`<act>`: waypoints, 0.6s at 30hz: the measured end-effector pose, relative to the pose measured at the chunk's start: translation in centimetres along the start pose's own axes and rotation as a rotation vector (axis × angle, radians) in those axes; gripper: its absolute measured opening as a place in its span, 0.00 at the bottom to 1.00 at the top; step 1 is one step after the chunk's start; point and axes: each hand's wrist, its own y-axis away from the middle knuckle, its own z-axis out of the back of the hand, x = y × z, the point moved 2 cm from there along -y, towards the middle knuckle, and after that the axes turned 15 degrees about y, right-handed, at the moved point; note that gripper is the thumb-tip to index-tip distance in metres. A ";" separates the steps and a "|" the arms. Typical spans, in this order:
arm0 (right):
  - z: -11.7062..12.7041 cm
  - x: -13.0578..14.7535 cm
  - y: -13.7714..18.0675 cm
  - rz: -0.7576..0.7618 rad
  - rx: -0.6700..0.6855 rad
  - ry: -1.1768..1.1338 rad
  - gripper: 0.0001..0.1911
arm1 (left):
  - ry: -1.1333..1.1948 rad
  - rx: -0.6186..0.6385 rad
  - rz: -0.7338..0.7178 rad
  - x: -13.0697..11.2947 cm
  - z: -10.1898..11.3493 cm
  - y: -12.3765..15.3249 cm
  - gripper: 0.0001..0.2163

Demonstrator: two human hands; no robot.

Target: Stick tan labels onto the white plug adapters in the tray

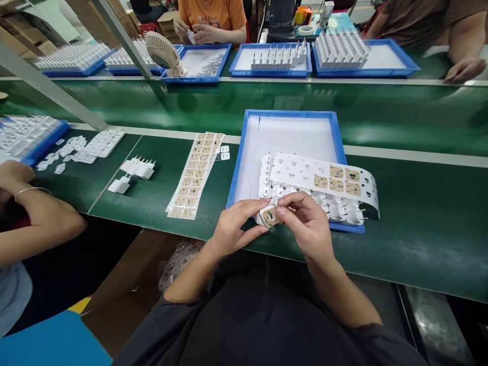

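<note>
A: Hands?
B: Both on one white charger (268, 216), tan sticker (271, 215) on its face. Left hand (233, 230) curled round its left side; right hand (307, 227) pinching the top w/ thumb & forefinger.
A: Where's it at?
B: Held at near edge of green bench (419, 213), just in front of blue tray (244, 152). Tray has other chargers (337, 209) w/ sticker sheet (324, 178) draped over them. 2nd sticker strip (196, 175) lies left of tray.

Both hands, left hand (233, 227) and right hand (307, 223), pinch white plug (269, 215) at blue tray (241, 152) edge; label sheet (195, 173) alongside.
</note>
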 end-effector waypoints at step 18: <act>-0.3 0.0 0.0 0.009 -0.024 0.117 0.05 | -0.063 0.008 -0.018 0.0 0.1 -0.1 0.25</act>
